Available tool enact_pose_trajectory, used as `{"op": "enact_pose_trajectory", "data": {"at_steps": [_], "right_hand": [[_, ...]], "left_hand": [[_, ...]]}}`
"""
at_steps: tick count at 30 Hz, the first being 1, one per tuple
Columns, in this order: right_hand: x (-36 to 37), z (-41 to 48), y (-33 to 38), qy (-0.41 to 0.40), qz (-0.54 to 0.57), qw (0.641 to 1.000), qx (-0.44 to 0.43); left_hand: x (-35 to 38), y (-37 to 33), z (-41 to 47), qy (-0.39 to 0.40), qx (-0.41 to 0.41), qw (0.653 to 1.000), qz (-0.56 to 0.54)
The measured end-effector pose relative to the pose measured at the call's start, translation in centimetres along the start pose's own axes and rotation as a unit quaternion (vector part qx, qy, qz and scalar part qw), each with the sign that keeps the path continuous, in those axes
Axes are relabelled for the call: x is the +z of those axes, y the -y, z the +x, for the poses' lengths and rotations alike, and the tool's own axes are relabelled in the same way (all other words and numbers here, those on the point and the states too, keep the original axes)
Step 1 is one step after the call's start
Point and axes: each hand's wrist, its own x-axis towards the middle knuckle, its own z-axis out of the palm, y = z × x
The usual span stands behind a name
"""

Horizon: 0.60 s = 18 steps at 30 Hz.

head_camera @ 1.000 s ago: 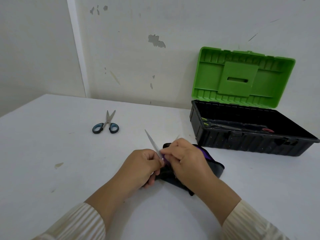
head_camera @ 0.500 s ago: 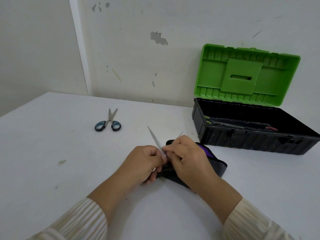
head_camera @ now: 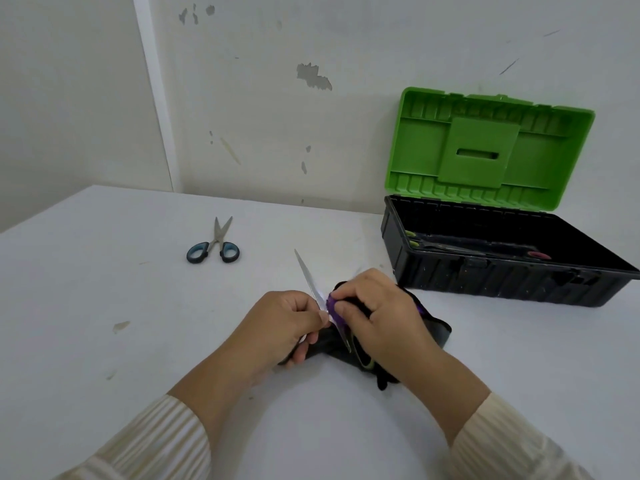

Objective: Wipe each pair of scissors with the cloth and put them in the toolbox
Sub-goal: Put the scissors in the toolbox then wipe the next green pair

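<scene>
My left hand (head_camera: 277,323) grips a pair of scissors (head_camera: 308,275) whose blade points up and away; the handles are hidden under my hands. My right hand (head_camera: 377,313) presses a black and purple cloth (head_camera: 433,327) against the blade near its base. A second pair of scissors (head_camera: 214,245) with blue-black handles lies shut on the table to the far left. The black toolbox (head_camera: 485,285) stands open at the right, its green lid (head_camera: 485,147) leaning on the wall, with several scissors inside (head_camera: 450,245).
The white table (head_camera: 104,306) meets a scuffed white wall at the back. A small stain (head_camera: 120,326) marks the table on the left.
My right hand has slid the cloth a little down the blade towards me; more of the blade tip shows. The view shifted slightly.
</scene>
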Motion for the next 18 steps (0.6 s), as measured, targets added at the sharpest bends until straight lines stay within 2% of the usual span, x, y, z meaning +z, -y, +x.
{"op": "enact_pose_trajectory", "data": {"at_steps": [3,6,10,14,16,18], "right_hand": [[0.2,0.3,-0.2,-0.032,0.016,0.999,0.022],[0.8,-0.2,0.4,0.005,0.008,1.0,-0.026],[0.1,0.5,-0.7,-0.072,0.011,0.997,0.03],[1.0,-0.3,0.2,-0.019,0.02,1.0,-0.015],[0.5,0.3,-0.4,-0.049,0.03,0.998,0.009],[-0.8,1.3,-1.7,-0.106,0.029,0.991,0.079]], "left_hand": [[-0.1,0.1,0.1,-0.004,0.002,1.0,0.006],[-0.1,0.1,0.2,0.001,0.005,1.0,0.011],[0.0,0.2,0.1,0.005,0.01,1.0,0.021],[0.0,0.2,0.1,0.002,0.005,1.0,0.017],[0.1,0.1,0.0,0.003,0.005,1.0,0.024],[0.3,0.0,-0.1,0.013,0.003,0.999,0.032]]}}
